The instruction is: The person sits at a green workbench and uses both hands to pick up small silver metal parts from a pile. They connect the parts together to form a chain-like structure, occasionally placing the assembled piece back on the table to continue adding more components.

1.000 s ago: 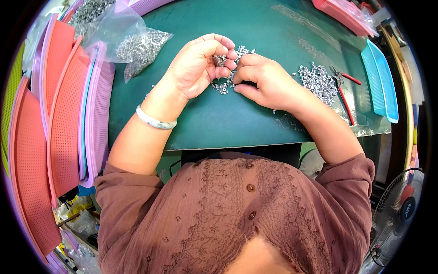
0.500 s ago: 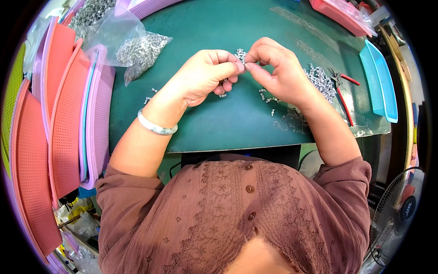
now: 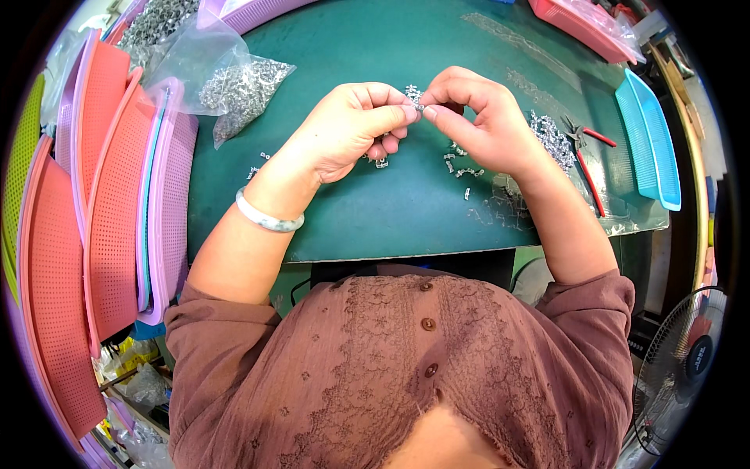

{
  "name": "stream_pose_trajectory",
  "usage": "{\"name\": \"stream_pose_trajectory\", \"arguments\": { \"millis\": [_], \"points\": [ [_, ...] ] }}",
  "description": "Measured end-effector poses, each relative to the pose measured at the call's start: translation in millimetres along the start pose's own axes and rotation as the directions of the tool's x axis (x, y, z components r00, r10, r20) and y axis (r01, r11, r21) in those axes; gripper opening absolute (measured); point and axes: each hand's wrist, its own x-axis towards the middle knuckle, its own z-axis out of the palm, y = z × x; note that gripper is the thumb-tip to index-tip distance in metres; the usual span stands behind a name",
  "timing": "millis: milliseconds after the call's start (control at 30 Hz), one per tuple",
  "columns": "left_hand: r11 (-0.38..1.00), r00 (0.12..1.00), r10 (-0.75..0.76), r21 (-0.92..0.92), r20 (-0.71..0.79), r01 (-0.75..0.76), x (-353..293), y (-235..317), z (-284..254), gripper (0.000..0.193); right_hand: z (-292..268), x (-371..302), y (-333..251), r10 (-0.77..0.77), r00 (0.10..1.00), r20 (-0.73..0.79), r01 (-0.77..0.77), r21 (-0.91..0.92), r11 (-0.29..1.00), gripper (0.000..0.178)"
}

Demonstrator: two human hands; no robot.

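Note:
Over the green table my two hands meet, fingertip to fingertip. My left hand (image 3: 365, 125), with a pale bangle (image 3: 267, 213) on its wrist, pinches a small silvery metal piece (image 3: 420, 107). The thumb and forefinger of my right hand (image 3: 476, 117) close on the same piece from the other side. Its exact kind is too small to make out. A few silvery bits (image 3: 380, 162) show below the curled fingers of my left hand. Just beyond the fingertips lies a small cluster of like pieces (image 3: 413, 92).
Right of my right hand are a pile of silvery parts (image 3: 551, 141), red-handled pliers (image 3: 591, 172) and a blue basket (image 3: 648, 141). A clear bag of parts (image 3: 242, 94) lies at the back left. Stacked pink and purple baskets (image 3: 117, 211) line the left side; a fan (image 3: 687, 356) stands right.
My right hand has shifted slightly right, and a small gap shows between the fingertips. The small metal piece between them is now more visible. My left hand has barely moved.

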Motion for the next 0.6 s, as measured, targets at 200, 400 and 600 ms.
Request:
{"name": "stream_pose_trajectory", "arguments": {
  "millis": [200,400,600],
  "points": [
    [0.997,0.998,-0.007,0.074,-0.058,0.011,1.3,-0.1,-0.6,0.012,-4.8,0.5,4.5,-0.031,0.996,0.084,0.038,-0.085,0.996,0.007],
    [0.997,0.990,0.051,0.064,-0.135,-0.042,4.0,3.1,-9.7,0.012,-19.4,-1.1,2.7,-0.003,0.948,0.318,0.125,-0.366,0.922,0.010],
    [0.998,0.989,0.043,0.047,-0.142,-0.037,4.6,1.8,-9.5,0.011,19.4,1.3,11.7,-0.073,0.978,0.194,0.140,-0.357,0.924,0.011]
  ]
}}
